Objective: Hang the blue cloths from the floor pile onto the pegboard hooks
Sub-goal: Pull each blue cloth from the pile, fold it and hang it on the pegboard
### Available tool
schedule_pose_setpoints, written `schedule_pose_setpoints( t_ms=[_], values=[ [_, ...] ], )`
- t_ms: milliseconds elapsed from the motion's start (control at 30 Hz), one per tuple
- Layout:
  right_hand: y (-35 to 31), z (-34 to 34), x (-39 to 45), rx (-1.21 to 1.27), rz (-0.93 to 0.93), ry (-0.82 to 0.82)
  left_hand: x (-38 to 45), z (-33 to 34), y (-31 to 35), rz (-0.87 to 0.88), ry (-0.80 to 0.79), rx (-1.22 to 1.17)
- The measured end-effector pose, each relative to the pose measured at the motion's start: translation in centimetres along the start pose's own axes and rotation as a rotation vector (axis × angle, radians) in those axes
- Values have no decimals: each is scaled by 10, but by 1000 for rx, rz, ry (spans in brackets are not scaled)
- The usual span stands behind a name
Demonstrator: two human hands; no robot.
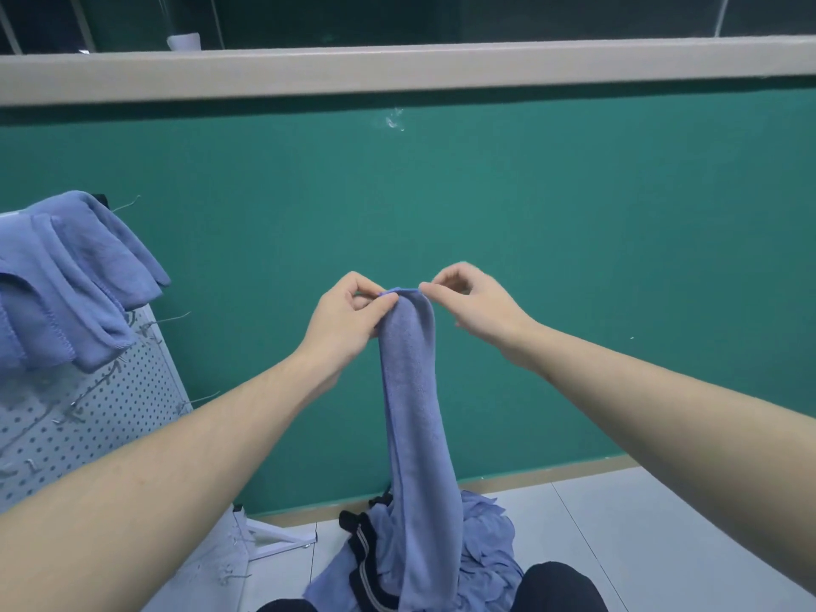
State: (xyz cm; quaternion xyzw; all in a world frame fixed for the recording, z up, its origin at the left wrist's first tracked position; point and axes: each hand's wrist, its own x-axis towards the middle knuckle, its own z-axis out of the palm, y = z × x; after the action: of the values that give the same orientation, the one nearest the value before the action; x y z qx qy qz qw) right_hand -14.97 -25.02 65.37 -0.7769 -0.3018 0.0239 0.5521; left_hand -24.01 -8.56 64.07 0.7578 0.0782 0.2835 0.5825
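**peg_fan:** Forearms fill the bottom corners, closest to the lens. Between them a blue cloth (413,390) hangs straight down, folded lengthwise into a narrow strip. The left hand (349,315) pinches its top edge with thumb and fingertips, and the right hand (472,298) pinches the other end of that same edge, fingers curled. So both are grasping the cloth, top edge stretched short between them.

**hookline:** Where's the bottom end?

**peg_fan:** Its lower end drops in front of the floor pile (485,545), a crumpled blue heap with a dark striped strap (364,563) in it, on the pale tiled floor (640,523). Can't tell if it touches.

**hookline:** Room to swing over?

**peg_fan:** Plenty. Behind the hands is just bare green wall (574,258). The white pegboard (88,413) leans well off to the left, with several hung cloths (75,280) draped across its top and thin wire hooks (172,318) poking off its right edge.
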Motion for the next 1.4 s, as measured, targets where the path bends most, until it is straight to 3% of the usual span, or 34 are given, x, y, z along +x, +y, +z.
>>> schedule_pose_setpoints(
  t_ms=[167,433,600,700,933,1033,1100,1233,1400],
  values=[
    [8,-5,3,-26,-133,-266,5,0,2,34,-58,54],
    [15,-15,-5,-133,-69,-424,-1,-9,1,33,-144,140],
    [14,-16,-5,-39,-115,-440,-5,-10,-1,47,-192,122],
    [10,-18,-8,-71,-19,-522,-5,-13,-3,61,-178,134],
    [12,-34,-1,-456,-123,-424,-7,-21,-13,74,-148,185],
    [12,-37,-1,-550,-308,-330,-10,-20,-17,69,-135,223],
    [12,-35,0,-488,-395,-266,-11,-20,-19,55,-120,220],
    [11,-32,2,-185,-122,-267,-13,-20,-16,29,-139,175],
    [11,-29,2,93,67,-318,-8,-24,-14,8,-76,125]
  ],
)
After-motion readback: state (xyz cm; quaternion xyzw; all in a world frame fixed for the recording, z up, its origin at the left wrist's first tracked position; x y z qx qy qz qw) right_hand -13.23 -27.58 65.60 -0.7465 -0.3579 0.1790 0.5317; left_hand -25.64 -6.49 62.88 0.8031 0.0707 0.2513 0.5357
